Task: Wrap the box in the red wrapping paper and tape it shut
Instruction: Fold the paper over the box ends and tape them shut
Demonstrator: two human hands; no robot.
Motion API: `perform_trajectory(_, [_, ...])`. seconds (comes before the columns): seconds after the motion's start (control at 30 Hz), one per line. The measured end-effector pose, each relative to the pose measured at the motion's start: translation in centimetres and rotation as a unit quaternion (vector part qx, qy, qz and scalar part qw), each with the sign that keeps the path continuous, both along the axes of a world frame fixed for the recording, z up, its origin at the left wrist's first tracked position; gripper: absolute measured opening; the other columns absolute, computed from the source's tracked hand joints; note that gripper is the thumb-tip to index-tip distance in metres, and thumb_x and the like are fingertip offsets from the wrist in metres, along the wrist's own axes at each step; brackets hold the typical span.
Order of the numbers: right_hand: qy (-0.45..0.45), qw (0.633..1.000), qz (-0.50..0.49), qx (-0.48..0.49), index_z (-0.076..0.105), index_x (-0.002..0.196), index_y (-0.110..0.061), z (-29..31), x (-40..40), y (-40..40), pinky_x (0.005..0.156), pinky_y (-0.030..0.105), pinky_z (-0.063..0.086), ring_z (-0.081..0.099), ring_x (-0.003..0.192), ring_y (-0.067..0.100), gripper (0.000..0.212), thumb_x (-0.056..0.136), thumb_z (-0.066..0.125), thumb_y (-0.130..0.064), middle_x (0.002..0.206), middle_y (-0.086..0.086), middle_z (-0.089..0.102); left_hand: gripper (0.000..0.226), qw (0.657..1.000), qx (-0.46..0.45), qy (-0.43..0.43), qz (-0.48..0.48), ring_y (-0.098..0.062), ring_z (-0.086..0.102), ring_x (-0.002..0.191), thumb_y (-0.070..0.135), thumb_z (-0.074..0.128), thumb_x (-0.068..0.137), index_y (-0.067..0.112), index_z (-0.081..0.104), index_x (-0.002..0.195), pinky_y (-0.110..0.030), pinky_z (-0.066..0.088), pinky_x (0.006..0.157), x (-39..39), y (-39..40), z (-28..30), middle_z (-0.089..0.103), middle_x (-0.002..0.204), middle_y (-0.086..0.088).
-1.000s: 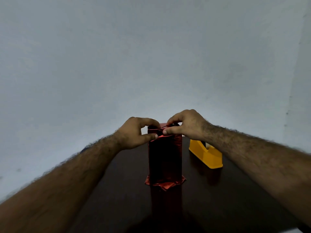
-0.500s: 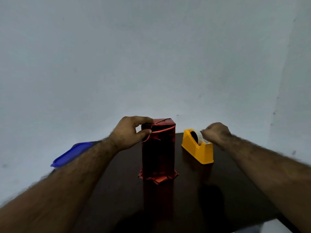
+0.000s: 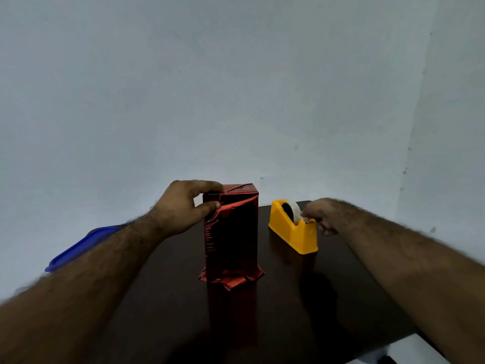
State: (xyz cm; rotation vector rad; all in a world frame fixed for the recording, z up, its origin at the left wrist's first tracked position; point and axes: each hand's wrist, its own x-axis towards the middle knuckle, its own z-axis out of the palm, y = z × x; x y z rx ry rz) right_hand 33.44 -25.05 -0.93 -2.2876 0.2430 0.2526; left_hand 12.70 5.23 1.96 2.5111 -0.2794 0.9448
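While the folded top flap was pinched by the left hand [image 3: 181, 208], the tape end at the yellow dispenser [image 3: 294, 228] was gripped by the right hand [image 3: 321, 215]. The box [image 3: 231, 237] was stood upright mid-tabletop [image 3: 301, 311], covered in red wrapping paper. Its top was not yet taped; bottom folds were crumpled. A tape roll was held in the dispenser.

The wrapped box [image 3: 231, 232] stands upright on the table [image 3: 288, 311]. The left hand [image 3: 181, 208] grips its upper left corner, thumb on the near face, fingers over the top. Right of that grip sits the tape dispenser [image 3: 294, 229], apart from the box. The right hand [image 3: 321, 215] pinches the tape at the dispenser's near end. A lid [image 3: 78, 248] lies left of the grip, behind the left forearm.
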Motion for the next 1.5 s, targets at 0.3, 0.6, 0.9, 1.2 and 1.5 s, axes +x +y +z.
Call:
perform_trajectory(0.3, [0.035, 0.959, -0.051, 0.277, 0.066, 0.109, -0.007, -0.7, 0.1, 0.0, 0.081, 0.041, 0.060, 0.062, 0.076, 0.013, 0.011, 0.099, 0.062, -0.010, 0.102, 0.003, 0.067, 0.037, 1.000, -0.016, -0.004, 0.007, 0.003, 0.060, 0.118, 0.025, 0.080, 0.093, 0.035, 0.075, 0.128, -0.018, 0.041, 0.101, 0.2, 0.0, -0.3, 0.064, 0.113, 0.036])
perform_trajectory(0.6, [0.001, 0.916, -0.036, 0.399, 0.061, 0.114, -0.006, -2.0, -1.4, -1.6, 0.066, 0.046, 0.060, 0.068, 0.088, 0.021, 0.020, 0.096, 0.058, -0.001, 0.105, 0.010, 0.062, 0.038, 1.000, -0.020, 0.004, 0.024, -0.011, 0.064, 0.121, 0.026, 0.079, 0.093, 0.034, 0.074, 0.130, -0.031, 0.045, 0.103, 0.6, -0.1, -0.3, 0.074, 0.122, 0.017])
perform_trajectory(0.9, [-0.030, 0.869, -0.054, 0.491, 0.061, 0.110, -0.002, -4.1, -2.7, -1.9, 0.082, 0.051, 0.062, 0.073, 0.084, 0.024, 0.022, 0.090, 0.055, 0.003, 0.092, 0.013, 0.064, 0.038, 0.999, -0.009, 0.000, 0.038, -0.013, 0.065, 0.117, 0.024, 0.080, 0.093, 0.029, 0.074, 0.130, -0.031, 0.045, 0.101, 0.7, -0.4, -0.1, 0.075, 0.115, 0.015])
perform_trajectory(1.2, [-0.008, 0.855, -0.036, 0.517, 0.057, 0.137, -0.009, -6.4, -4.5, -2.0, 0.100, 0.071, 0.050, 0.078, 0.095, 0.029, 0.051, 0.087, 0.054, 0.002, 0.129, 0.012, 0.061, 0.037, 0.999, -0.009, -0.002, 0.042, -0.011, 0.066, 0.112, 0.022, 0.079, 0.093, 0.029, 0.075, 0.129, -0.030, 0.044, 0.101, 0.5, -0.6, 0.1, 0.072, 0.107, 0.019])
perform_trajectory(1.5, [-0.045, 0.874, -0.113, 0.470, 0.069, 0.108, -0.008, -6.8, -6.1, -1.8, 0.092, 0.063, 0.056, 0.070, 0.104, 0.028, 0.028, 0.080, 0.071, -0.009, 0.116, 0.011, 0.067, 0.037, 0.999, -0.002, 0.000, 0.041, -0.013, 0.067, 0.110, 0.020, 0.079, 0.094, 0.026, 0.074, 0.130, -0.033, 0.047, 0.101, 0.8, -0.6, 0.2, 0.072, 0.103, 0.018])
